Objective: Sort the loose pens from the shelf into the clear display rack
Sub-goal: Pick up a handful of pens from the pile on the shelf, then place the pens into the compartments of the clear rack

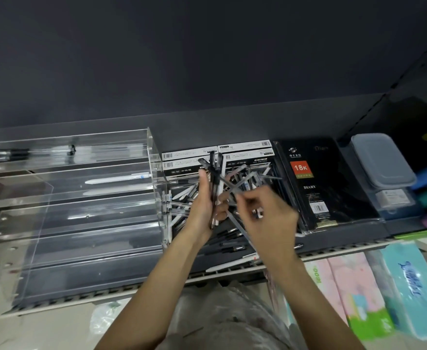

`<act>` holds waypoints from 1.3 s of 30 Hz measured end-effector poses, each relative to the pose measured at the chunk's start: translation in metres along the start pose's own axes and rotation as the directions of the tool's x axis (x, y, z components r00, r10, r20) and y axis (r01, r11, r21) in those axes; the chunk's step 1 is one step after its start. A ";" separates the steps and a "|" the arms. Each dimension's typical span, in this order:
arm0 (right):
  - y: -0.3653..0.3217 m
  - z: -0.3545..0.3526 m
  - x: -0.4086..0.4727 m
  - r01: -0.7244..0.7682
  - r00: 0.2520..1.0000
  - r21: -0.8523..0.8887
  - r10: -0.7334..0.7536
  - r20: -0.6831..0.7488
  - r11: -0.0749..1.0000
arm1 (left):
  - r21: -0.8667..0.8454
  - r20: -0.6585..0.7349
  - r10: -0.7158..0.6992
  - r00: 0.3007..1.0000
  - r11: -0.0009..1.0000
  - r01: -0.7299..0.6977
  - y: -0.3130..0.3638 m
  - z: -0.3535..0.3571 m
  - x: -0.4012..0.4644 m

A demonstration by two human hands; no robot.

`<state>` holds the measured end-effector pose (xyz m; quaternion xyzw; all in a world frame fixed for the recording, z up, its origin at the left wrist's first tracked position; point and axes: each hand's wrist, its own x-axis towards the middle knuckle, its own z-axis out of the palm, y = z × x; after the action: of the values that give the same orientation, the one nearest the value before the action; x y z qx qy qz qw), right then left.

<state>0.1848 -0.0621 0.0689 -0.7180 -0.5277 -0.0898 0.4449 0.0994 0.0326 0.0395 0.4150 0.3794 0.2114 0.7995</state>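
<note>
From my head camera, my left hand (203, 203) grips a bunch of dark pens (213, 170) upright, fingers curled round them, above the loose pile (182, 198) on the shelf (232, 270). My right hand (265, 218) is blurred; it seems to pinch a clear pen (240, 227). The rack (81, 198) stands left, with a white pen (117, 179) in its second tier

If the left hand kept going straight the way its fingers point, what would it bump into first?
The left hand grips a bundle of black pens and points up and away, toward the back of the shelf. Going on, it would probably meet the white pen boxes stacked there first, though depth is hard to judge from one view.
</note>
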 end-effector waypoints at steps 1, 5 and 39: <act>-0.002 0.004 -0.007 0.078 0.997 -0.075 -0.077 0.022 0.994 | -0.009 0.009 -0.004 1.000 1.000 0.005 0.001 0.003 0.001; -0.006 0.013 -0.027 0.279 0.951 -0.196 -0.242 0.190 0.940 | -0.244 0.060 -0.040 0.997 0.968 0.053 0.004 0.011 0.004; -0.054 0.047 -0.054 -0.599 0.776 0.475 0.321 0.542 0.645 | -0.537 -0.508 0.114 0.853 0.733 -0.418 -0.008 -0.028 -0.079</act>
<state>0.1005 -0.0617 0.0383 -0.6425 -0.4015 0.3618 0.5432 0.0285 -0.0099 0.0567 0.1150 0.3920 0.5299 0.7432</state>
